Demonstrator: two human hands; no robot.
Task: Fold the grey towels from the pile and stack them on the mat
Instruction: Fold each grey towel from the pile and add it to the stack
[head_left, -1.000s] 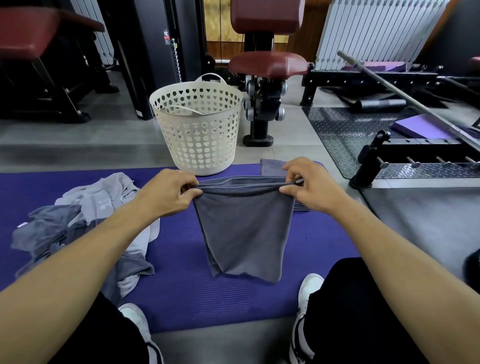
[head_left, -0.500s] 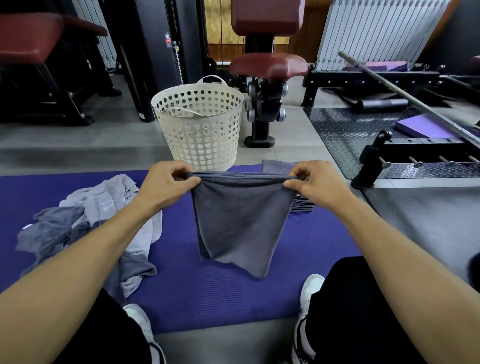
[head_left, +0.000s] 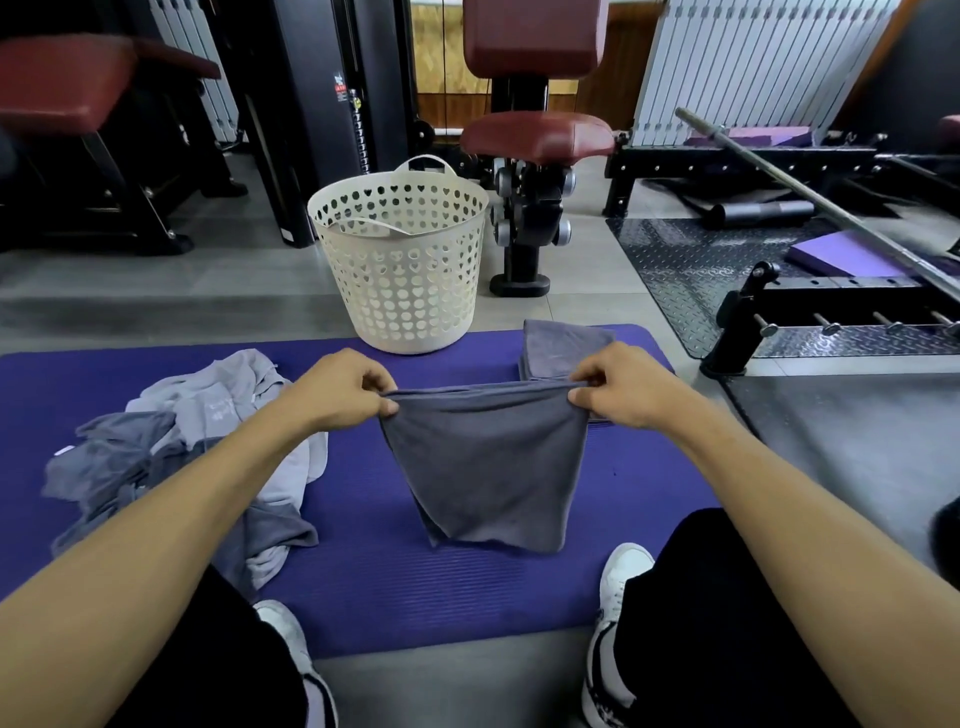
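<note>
A dark grey towel, folded over, hangs above the purple mat. My left hand pinches its top left corner and my right hand pinches its top right corner, keeping the top edge taut. Behind my right hand, a stack of folded grey towels lies on the mat's far right part. A loose pile of grey towels is spread on the mat at the left, partly hidden by my left forearm.
A white perforated basket stands at the mat's far edge. Gym machines with red seats stand behind it. A black rack and a steel barbell lie to the right. My shoes rest at the mat's near edge.
Both hands have lifted the towel slightly and drawn its top edge wider and tauter. Its hanging end has swung a little to the right.
</note>
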